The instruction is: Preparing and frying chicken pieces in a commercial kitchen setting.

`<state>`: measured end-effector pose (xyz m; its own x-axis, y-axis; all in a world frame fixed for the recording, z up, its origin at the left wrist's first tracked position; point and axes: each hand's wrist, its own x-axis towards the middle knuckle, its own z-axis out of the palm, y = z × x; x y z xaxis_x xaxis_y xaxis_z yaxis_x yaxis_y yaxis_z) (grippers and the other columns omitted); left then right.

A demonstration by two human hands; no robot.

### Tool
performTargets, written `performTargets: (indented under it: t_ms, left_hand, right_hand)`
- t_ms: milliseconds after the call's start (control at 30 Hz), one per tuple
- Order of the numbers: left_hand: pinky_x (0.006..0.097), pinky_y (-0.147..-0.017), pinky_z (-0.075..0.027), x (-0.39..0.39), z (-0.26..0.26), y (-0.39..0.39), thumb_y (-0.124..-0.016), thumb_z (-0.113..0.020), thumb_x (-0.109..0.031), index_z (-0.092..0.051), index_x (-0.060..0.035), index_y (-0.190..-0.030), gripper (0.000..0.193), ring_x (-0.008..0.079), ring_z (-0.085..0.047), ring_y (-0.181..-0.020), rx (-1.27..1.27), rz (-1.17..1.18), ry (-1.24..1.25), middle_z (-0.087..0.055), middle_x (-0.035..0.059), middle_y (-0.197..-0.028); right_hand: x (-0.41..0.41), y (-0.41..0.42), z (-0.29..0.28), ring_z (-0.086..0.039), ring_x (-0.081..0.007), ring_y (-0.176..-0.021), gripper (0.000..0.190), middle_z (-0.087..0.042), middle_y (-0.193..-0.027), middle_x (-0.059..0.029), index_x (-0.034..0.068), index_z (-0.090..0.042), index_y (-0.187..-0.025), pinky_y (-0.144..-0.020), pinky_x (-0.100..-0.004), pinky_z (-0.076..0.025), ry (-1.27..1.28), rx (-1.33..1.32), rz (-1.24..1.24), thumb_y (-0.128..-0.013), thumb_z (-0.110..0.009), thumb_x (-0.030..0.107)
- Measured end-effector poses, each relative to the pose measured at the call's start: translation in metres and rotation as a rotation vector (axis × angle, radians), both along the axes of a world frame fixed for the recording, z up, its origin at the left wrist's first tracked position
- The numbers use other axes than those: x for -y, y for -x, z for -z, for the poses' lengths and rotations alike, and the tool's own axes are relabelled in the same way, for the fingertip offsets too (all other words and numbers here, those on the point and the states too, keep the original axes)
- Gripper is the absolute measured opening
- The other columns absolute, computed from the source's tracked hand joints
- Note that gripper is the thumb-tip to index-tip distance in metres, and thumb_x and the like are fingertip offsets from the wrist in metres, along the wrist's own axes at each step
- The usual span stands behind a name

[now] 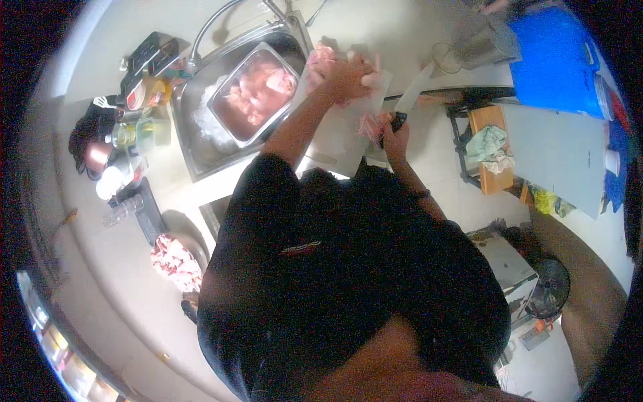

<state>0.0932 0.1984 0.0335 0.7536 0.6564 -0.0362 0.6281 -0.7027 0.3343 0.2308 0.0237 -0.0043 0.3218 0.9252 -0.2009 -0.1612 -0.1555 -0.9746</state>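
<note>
My left hand [349, 83] reaches over a white cutting board [346, 143] beside the sink, its fingers on a piece of raw meat [370, 79]. The picture is blurred there, so the exact grip is hard to make out. More raw meat [321, 55] lies at the board's far end. In my right hand [398, 140] is the black handle of a kitchen knife [414, 90], its broad blade pointing away from me, right of the board. Pink meat pieces [370, 125] lie close to that hand, at the board's right edge.
Left of the board, a steel pan [217, 108] of raw meat in liquid sits inside the sink [188, 145], under a curved faucet [193, 55]. Bottles [123, 135] line the left counter, near a heap of cut meat [176, 264]. A cloth [487, 145] lies on a wooden stool [495, 183] at right.
</note>
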Motion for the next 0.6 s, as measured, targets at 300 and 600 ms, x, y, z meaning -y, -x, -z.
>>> performTargets:
  t_ms: [300,600]
  left_hand:
    - [0.0623,-0.097,-0.025,0.020,0.020,0.010,-0.067,-0.064,-0.052,-0.054,-0.0240,-0.118,0.059,0.0475,-0.035,-0.118,0.041,0.058,-0.394,-0.038,0.0143,-0.136]
    - [0.0599,-0.093,-0.027,0.034,0.014,0.025,-0.058,-0.065,-0.059,-0.049,-0.0110,-0.124,0.083,0.0345,-0.037,-0.121,-0.081,0.149,-0.550,-0.037,0.0141,-0.136]
  right_hand:
    - [-0.007,0.003,-0.020,-0.050,-0.0089,-0.063,0.011,-0.053,-0.075,-0.0011,0.005,-0.048,-0.092,-0.055,-0.0253,-0.043,-0.085,-0.057,0.040,-0.088,-0.056,0.010]
    - [-0.035,-0.020,0.033,-0.056,-0.0164,-0.069,0.024,-0.058,-0.080,-0.0061,-0.001,-0.054,-0.099,-0.063,-0.0300,-0.047,0.042,0.229,-0.071,-0.081,-0.059,0.012]
